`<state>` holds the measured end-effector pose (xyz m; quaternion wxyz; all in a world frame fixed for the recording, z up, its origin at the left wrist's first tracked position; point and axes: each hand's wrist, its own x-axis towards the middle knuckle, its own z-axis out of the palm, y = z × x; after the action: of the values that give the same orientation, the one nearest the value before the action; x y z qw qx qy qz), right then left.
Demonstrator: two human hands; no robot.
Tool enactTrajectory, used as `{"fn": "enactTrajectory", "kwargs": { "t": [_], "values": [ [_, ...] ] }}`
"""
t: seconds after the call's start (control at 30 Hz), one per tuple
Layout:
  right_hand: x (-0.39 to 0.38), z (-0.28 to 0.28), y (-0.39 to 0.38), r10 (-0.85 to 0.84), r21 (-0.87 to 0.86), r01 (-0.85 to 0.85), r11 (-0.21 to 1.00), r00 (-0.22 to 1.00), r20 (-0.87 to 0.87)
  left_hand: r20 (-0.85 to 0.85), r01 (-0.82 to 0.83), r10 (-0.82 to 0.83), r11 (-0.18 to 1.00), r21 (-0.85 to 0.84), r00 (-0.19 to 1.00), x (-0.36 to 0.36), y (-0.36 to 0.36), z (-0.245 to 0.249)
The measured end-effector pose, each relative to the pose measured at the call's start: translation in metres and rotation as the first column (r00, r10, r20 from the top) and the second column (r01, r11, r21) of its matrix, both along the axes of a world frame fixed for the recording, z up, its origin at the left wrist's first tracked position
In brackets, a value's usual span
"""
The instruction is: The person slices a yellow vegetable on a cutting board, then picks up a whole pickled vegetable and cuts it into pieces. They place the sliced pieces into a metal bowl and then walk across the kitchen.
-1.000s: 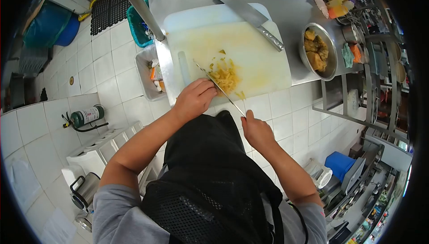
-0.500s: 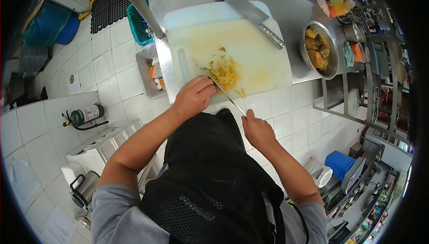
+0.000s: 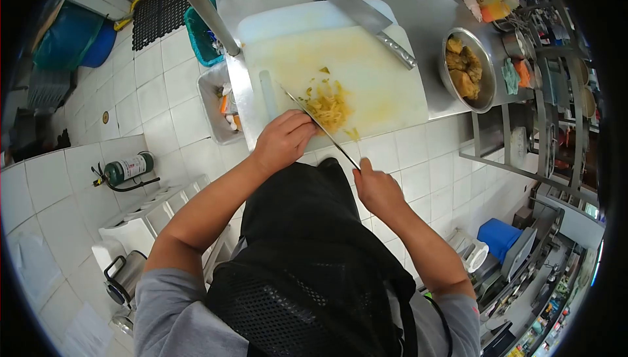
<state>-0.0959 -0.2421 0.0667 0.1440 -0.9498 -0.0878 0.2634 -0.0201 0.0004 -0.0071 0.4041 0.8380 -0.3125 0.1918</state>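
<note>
My right hand is wrapped round the handle of a knife, whose thin blade slants up and left over the near edge of a white cutting board. On the blade's left side, my left hand has its fingers curled down at the board, close against the blade. Whatever lies under those fingers is hidden. Finely cut yellow strips are heaped just right of the blade, with a few darker green bits beyond them. A wide cleaver rests across the board's far right part.
A steel bowl of yellow-brown chunks stands right of the board on the steel table. A grey bin with scraps and a teal basket are at the left edge. A metal post rises there.
Almost nothing differs. The knife and both hands keep nearly the same place, and the heap of strips looks unchanged.
</note>
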Motion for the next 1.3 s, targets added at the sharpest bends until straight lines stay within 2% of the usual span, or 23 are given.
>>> {"fn": "enactTrajectory", "kwargs": {
  "t": [0.13,0.23,0.37,0.5,0.57,0.7,0.87,1.07,1.13,1.3],
  "values": [
    [0.021,0.002,0.014,0.022,0.044,-0.025,0.999,0.998,0.063,-0.001,0.008,-0.008,1.000,0.007,1.000,-0.002,0.000,0.000],
    [0.022,0.035,0.006,0.019,0.014,-0.020,1.000,1.000,0.019,0.002,-0.001,0.001,1.000,0.012,1.000,0.000,0.000,0.001],
    [0.000,0.047,-0.010,0.014,0.013,-0.014,1.000,1.000,-0.021,0.010,-0.005,0.005,1.000,0.008,1.000,0.000,0.000,-0.003],
    [0.000,0.012,0.002,0.005,-0.017,-0.006,1.000,0.999,-0.040,-0.006,-0.002,0.002,1.000,-0.015,1.000,0.000,0.001,0.000],
    [0.012,-0.006,0.010,0.007,0.021,-0.008,1.000,1.000,0.009,-0.077,-0.012,0.008,0.999,-0.043,0.997,-0.001,0.000,0.000],
    [0.027,0.016,0.011,0.040,0.048,-0.043,0.998,0.998,0.058,-0.057,-0.002,0.002,1.000,-0.013,0.998,0.002,0.001,-0.003],
    [0.001,0.039,-0.013,0.045,-0.016,-0.045,0.999,0.999,-0.017,-0.018,-0.006,0.006,1.000,-0.007,1.000,0.000,0.001,-0.003],
    [0.011,-0.011,0.007,-0.011,0.003,0.011,1.000,1.000,-0.001,-0.041,0.006,-0.007,1.000,-0.024,0.999,0.000,0.002,-0.002],
    [0.019,0.000,0.013,0.027,0.060,-0.031,0.998,0.998,0.057,-0.053,0.020,-0.021,1.000,-0.016,0.998,-0.004,0.004,-0.001],
    [0.020,0.045,-0.003,0.022,0.003,-0.022,1.000,1.000,-0.010,-0.007,0.045,-0.045,0.999,-0.029,0.999,0.002,0.006,-0.002]
  ]
}}
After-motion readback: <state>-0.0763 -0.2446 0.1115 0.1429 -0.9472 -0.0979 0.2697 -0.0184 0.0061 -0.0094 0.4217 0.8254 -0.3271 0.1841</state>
